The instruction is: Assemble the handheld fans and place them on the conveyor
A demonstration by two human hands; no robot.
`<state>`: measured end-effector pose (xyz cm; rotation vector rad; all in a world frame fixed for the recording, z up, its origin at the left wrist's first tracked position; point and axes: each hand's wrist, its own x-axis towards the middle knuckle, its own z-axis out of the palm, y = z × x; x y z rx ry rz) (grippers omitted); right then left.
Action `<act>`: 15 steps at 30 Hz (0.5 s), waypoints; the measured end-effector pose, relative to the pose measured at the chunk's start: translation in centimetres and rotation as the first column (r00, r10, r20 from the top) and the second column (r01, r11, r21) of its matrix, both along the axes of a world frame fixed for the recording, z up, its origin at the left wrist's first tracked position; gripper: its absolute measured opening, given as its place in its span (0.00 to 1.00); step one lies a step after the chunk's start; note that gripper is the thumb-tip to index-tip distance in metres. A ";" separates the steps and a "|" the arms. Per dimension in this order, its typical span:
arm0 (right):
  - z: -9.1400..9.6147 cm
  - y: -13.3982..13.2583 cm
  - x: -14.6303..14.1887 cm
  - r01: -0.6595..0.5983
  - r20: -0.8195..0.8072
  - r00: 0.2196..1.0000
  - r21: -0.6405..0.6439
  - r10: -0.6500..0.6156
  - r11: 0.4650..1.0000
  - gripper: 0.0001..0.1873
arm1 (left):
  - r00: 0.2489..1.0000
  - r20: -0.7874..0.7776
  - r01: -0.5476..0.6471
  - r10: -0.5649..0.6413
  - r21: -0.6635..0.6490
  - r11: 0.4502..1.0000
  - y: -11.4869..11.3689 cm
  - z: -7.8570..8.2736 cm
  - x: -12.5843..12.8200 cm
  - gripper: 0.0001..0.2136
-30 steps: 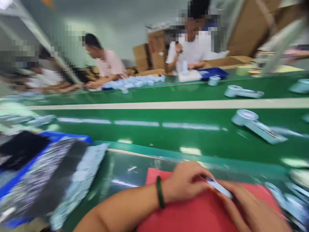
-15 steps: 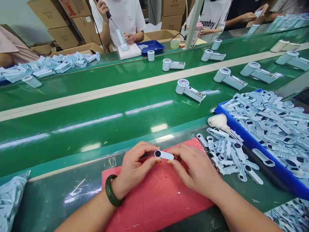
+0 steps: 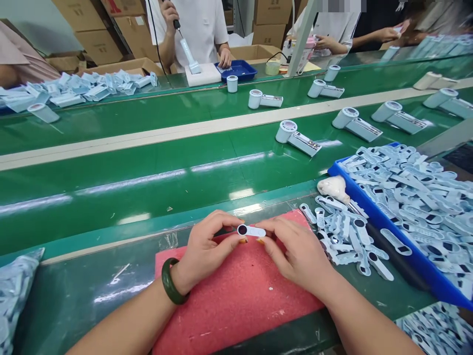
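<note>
A small light-blue plastic cover plate [image 3: 254, 231] with a dark round window at its left end is held level between my two hands. My left hand [image 3: 212, 241], with a dark green bangle at the wrist, pinches the window end between thumb and fingers. At the other end, my right hand [image 3: 291, 246] pinches the plate the same way. Both hands are above a red foam mat [image 3: 236, 296]. Just right of my right hand lies a loose pile of similar plates [image 3: 347, 231].
A blue tray [image 3: 391, 236] heaped with plates stands at the right, a white-handled tool [image 3: 332, 187] beside it. Beyond the mat, a green conveyor [image 3: 148, 167] carries several light-blue handheld housings [image 3: 295, 138]. A plastic bag of parts [image 3: 18, 296] lies at left. A co-worker [image 3: 192, 29] works across the belt.
My hands keep their pinch on the plate, which has hardly moved. The view has shifted slightly. Across the belt, the co-worker's hand has moved to the small blue tray.
</note>
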<state>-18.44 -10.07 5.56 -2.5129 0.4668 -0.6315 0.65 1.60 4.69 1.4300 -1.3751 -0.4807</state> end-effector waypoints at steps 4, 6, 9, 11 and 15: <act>0.0 0.1 0.0 -0.005 0.000 1.000 0.029 0.005 1.000 0.11 | 1.000 -0.020 -0.013 0.013 0.028 1.000 -0.1 0.1 -0.2 0.06; -0.1 0.1 -0.1 -0.020 -0.006 1.000 0.040 0.020 0.999 0.11 | 1.000 -0.026 -0.005 0.007 0.060 0.998 -0.1 0.0 -0.3 0.06; -0.5 0.1 -0.1 -0.034 -0.030 0.999 0.000 0.034 0.999 0.10 | 0.999 -0.036 0.031 -0.027 0.118 0.993 -0.3 -0.1 -0.2 0.06; -0.7 0.1 -0.1 -0.040 -0.018 0.999 -0.007 0.039 0.999 0.11 | 0.998 -0.043 0.053 -0.047 0.145 0.988 -0.2 -0.1 -0.1 0.08; -0.7 -0.1 0.2 -0.038 -0.002 0.999 0.115 0.038 0.993 0.11 | 0.994 -0.028 0.110 -0.107 0.142 0.984 -0.1 0.1 0.2 0.11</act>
